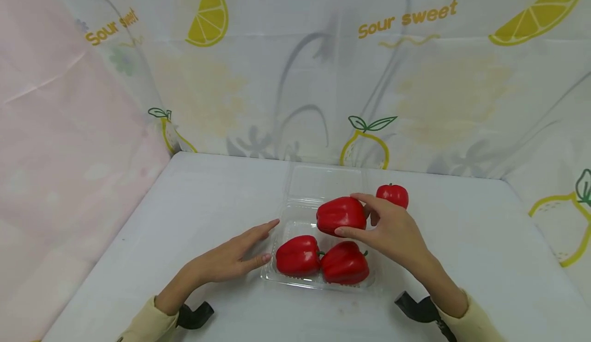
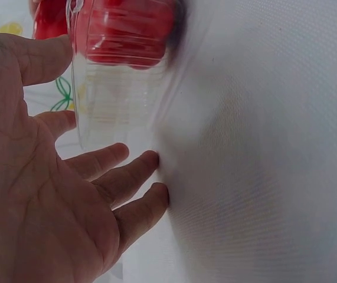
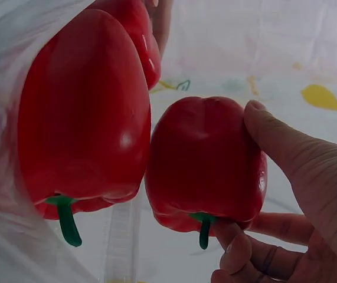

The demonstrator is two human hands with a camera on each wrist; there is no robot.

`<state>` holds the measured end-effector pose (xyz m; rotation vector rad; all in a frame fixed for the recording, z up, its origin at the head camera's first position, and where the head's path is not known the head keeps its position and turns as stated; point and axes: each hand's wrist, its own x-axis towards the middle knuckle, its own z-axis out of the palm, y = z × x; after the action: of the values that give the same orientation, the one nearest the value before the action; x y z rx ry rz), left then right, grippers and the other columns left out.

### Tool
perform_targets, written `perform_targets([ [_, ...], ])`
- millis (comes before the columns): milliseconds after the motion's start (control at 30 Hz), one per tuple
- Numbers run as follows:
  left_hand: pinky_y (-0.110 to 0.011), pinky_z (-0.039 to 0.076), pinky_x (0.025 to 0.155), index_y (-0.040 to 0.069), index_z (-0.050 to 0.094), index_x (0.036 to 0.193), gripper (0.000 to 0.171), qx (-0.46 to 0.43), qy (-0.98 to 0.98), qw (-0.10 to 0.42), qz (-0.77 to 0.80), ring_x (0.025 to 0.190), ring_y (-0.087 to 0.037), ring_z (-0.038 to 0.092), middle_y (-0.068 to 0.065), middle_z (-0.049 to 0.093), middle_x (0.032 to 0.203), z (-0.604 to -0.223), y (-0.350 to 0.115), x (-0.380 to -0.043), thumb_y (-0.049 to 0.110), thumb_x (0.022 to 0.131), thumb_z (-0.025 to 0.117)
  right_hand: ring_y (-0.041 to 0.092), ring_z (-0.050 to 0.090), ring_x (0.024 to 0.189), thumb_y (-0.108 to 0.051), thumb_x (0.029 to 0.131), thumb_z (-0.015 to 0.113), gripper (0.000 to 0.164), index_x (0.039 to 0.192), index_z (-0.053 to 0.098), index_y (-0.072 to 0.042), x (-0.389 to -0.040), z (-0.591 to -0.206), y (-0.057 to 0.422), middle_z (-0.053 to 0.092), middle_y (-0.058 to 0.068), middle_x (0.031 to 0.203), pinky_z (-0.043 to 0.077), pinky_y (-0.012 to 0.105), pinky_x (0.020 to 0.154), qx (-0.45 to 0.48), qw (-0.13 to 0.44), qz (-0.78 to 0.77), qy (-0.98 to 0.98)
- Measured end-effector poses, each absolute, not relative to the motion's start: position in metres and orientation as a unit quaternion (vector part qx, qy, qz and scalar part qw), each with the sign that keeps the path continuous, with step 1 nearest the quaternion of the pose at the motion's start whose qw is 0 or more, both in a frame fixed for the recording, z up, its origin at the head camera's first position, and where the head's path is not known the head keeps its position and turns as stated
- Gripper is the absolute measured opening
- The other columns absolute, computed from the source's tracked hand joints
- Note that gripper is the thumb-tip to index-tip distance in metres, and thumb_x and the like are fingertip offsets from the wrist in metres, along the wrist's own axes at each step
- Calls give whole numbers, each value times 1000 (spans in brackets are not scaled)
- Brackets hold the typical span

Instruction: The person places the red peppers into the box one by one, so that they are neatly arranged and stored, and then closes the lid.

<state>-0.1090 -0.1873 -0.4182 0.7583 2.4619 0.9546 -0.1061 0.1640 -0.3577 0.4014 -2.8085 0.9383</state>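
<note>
My right hand (image 1: 392, 229) holds a red bell pepper (image 1: 340, 215) between thumb and fingers, above the back part of a clear plastic clamshell box (image 1: 318, 282). Two more red peppers lie side by side in the front of the box, the left pepper (image 1: 297, 256) and the right pepper (image 1: 345, 263). In the right wrist view, the held pepper (image 3: 206, 162) shows its green stem, next to a pepper (image 3: 85, 112) in the box. At the box's left side is my left hand (image 1: 231, 260), fingers extended and holding nothing; its thumb tip (image 2: 62, 53) is at the box wall.
Another red pepper (image 1: 393, 195) stands on the white table (image 1: 208, 193) beyond my right hand. The box's clear lid (image 1: 325, 180) lies opened toward the back. A printed cloth (image 1: 277, 75) with lemons rises behind the table. Black wrist mounts (image 1: 196, 315) are below both hands.
</note>
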Motion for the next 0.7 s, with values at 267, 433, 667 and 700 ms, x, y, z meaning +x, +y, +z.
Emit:
perform_targets([
  [267, -58, 38, 105, 28, 23, 158, 75, 271, 879, 198, 339, 137, -24, 41, 4, 30, 157, -417, -187, -110, 53, 95, 56, 14, 54, 74, -50, 69, 86, 76, 132, 60, -16, -108, -359, 144, 60, -6, 85, 48, 25, 56, 123, 54, 305, -943],
  [433, -59, 39, 104, 29, 23, 158, 76, 267, 880, 200, 338, 137, -25, 41, 4, 30, 157, -419, -188, -111, 53, 94, 57, 14, 55, 74, -50, 69, 86, 77, 133, 60, -16, -107, -360, 134, 63, -4, 89, 48, 24, 57, 118, 48, 304, -944],
  [667, -58, 38, 105, 30, 22, 158, 75, 273, 878, 198, 339, 137, -23, 41, 6, 30, 157, -419, -188, -111, 53, 95, 56, 14, 56, 77, -54, 70, 84, 80, 136, 58, -16, -109, -364, 121, 64, -3, 95, 49, 24, 58, 119, 38, 309, -943],
  [700, -58, 38, 105, 30, 22, 158, 75, 274, 878, 198, 340, 137, -23, 41, 6, 30, 157, -420, -188, -111, 53, 95, 56, 14, 56, 77, -54, 70, 84, 80, 136, 58, -16, -109, -364, 120, 64, -3, 95, 49, 24, 58, 119, 39, 310, -942],
])
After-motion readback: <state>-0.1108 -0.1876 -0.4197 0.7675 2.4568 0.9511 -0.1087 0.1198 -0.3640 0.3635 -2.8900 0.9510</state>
